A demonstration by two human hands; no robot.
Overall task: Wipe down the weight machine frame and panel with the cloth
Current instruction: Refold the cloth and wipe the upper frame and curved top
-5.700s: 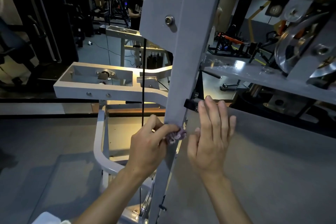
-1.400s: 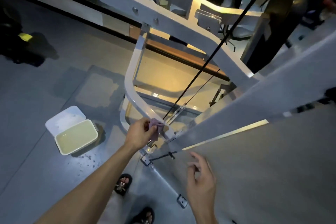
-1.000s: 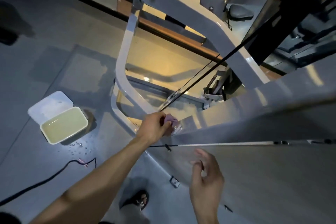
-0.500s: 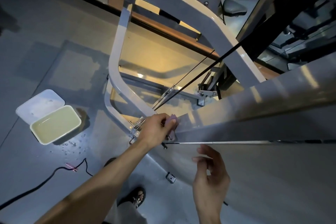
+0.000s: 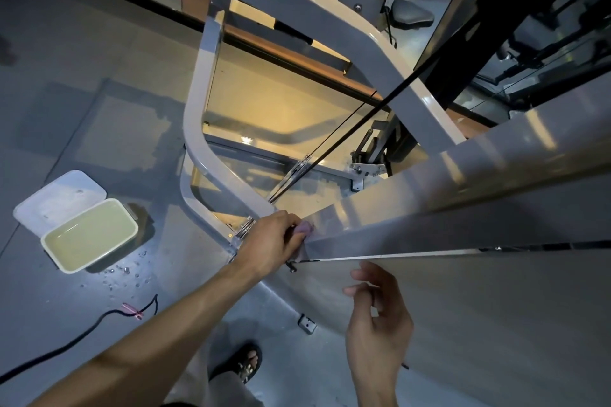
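Cloth [image 5: 305,227], small, purple, pressed to low end of grey frame beam [image 5: 429,188], gripped in curled fingers of left hand [image 5: 271,243]. Right hand [image 5: 377,324] near panel [image 5: 479,324], fingers loosely curled, holding nothing. Tub of liquid [image 5: 89,235] on floor, left.

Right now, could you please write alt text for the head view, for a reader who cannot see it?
Seen from above, a person's left hand presses a small purple cloth against the lower end of a grey weight machine frame, while the right hand hovers, loosely curled and holding nothing, in front of the grey panel. An open tub of yellowish liquid sits on the wet floor to the left.
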